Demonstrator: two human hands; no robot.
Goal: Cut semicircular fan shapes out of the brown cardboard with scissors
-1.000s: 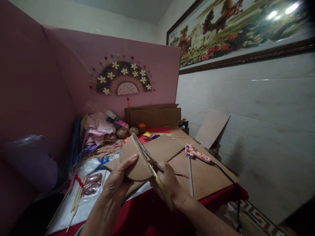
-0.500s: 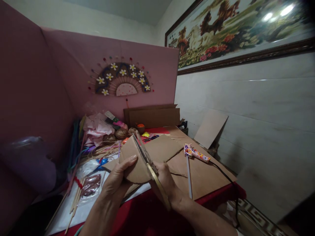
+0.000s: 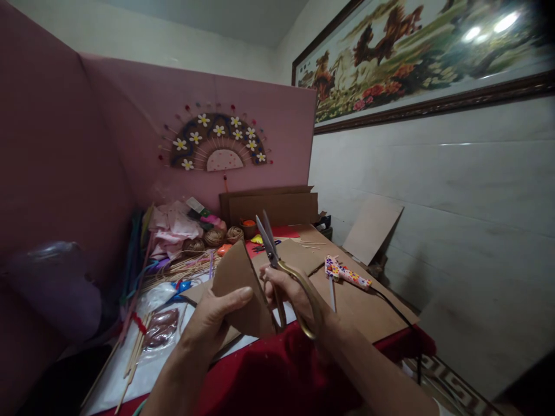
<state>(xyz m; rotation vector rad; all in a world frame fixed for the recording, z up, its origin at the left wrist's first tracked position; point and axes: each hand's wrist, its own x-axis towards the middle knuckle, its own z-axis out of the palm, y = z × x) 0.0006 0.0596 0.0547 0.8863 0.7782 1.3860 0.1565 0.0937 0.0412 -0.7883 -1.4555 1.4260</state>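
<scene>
My left hand [image 3: 212, 323] grips a brown cardboard piece [image 3: 239, 289] with a curved lower edge, thumb across its front, above the red table edge. My right hand [image 3: 295, 294] holds gold-handled scissors [image 3: 281, 268], fingers through the loops. The blades point up and away, slightly apart, just right of the cardboard piece and clear of it.
Large cardboard sheets [image 3: 355, 300] cover the red table [image 3: 277, 370]. On them lies a flower-patterned glue gun [image 3: 347, 273] with a black cord. Sticks, twine balls [image 3: 214, 236], pink cloth and plastic bags crowd the left. A pink board with a fan decoration [image 3: 217, 141] stands behind.
The scissors were lying along the cardboard piece's edge, cutting it; now my right hand has lifted them off, blades pointing upward. The cardboard piece stays in my left hand.
</scene>
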